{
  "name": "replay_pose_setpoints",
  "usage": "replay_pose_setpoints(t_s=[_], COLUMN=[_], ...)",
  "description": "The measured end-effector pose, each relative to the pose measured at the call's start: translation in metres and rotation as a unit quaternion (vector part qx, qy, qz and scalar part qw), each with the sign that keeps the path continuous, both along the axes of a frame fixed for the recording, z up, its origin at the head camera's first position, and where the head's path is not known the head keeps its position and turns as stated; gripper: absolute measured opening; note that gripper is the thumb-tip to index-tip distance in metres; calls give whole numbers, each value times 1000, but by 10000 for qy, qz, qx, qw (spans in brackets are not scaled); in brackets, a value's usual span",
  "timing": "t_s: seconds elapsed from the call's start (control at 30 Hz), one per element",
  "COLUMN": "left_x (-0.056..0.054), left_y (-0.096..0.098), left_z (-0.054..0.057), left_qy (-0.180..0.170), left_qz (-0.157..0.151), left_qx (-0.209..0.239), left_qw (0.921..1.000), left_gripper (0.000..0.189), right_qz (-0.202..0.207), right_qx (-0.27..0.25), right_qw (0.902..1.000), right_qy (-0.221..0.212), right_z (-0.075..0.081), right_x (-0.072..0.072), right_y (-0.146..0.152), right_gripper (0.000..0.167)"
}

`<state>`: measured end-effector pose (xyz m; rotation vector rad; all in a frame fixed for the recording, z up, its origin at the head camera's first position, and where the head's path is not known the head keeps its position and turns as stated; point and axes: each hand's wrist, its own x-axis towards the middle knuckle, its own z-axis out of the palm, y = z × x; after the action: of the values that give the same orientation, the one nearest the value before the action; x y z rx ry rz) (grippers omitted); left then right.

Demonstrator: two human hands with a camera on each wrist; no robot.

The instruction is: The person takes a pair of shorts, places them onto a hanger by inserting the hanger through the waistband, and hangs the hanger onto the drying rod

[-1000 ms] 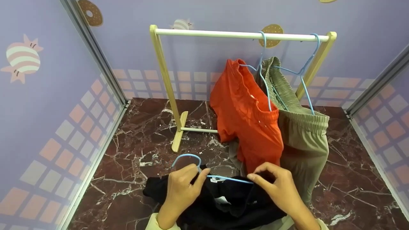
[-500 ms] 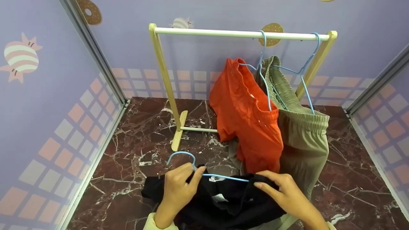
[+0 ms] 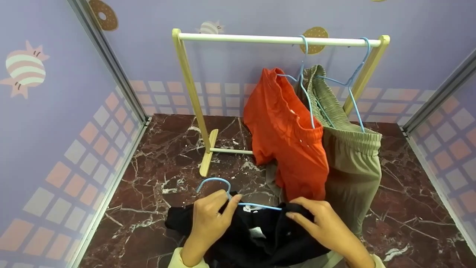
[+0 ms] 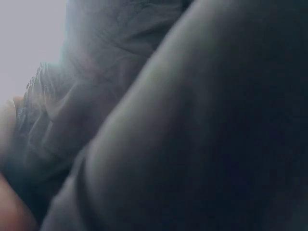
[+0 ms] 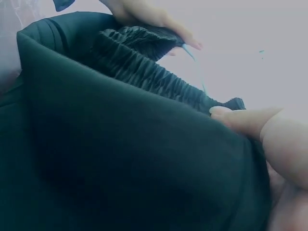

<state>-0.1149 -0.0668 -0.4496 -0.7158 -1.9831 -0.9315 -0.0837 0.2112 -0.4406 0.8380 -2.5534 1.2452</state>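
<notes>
A blue wire hanger [image 3: 258, 205] lies across the waist opening of black pants [image 3: 260, 247], its hook pointing up and to the left. My left hand [image 3: 212, 216] grips the hanger just below the hook, close to the left part of the waist. The right hand [image 3: 316, 221] pinches the waistband over the hanger's right end, which the cloth hides. Gathered elastic runs along the waistband [image 5: 154, 77] in the right wrist view, where a thumb presses on its edge. Dark cloth [image 4: 192, 134] fills most of the left wrist view, hiding that hand's fingers.
Behind the hands stands a small rack with a white rail [image 3: 238, 38] and wooden posts. Orange shorts [image 3: 286, 130] and olive pants [image 3: 351, 163] hang at its right on blue hangers. Patterned walls enclose the dark marbled surface [image 3: 156, 156].
My right hand has gone from the hanger's bare right end to pinching the waistband, which now covers that end. It has shifted slightly left. The left hand keeps its grip near the hook.
</notes>
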Motion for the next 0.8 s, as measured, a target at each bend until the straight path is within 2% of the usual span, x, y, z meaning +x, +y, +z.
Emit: replay_pose_setpoints(t_s=[0.27, 0.4, 0.63, 0.8], left_x=[0, 1, 3, 4], left_y=[1, 0, -4, -7], left_z=[1, 2, 3, 4], left_qy=[-123, -200, -473, -568], left_qz=[-163, -312, -363, -362], left_qx=[19, -14, -165, -237], left_qw=[9998, 9993, 9981, 9975], left_gripper=[40, 39, 23, 21], right_qz=[-497, -636, -692, -744], right_qx=[222, 208, 26, -130], right_qw=[9935, 9894, 9913, 9900], right_qy=[998, 1293, 1123, 1191], right_z=[-6, -9, -10, -10], right_x=[1, 0, 0, 1], right_y=[0, 3, 11, 17], right_gripper=[22, 26, 27, 32])
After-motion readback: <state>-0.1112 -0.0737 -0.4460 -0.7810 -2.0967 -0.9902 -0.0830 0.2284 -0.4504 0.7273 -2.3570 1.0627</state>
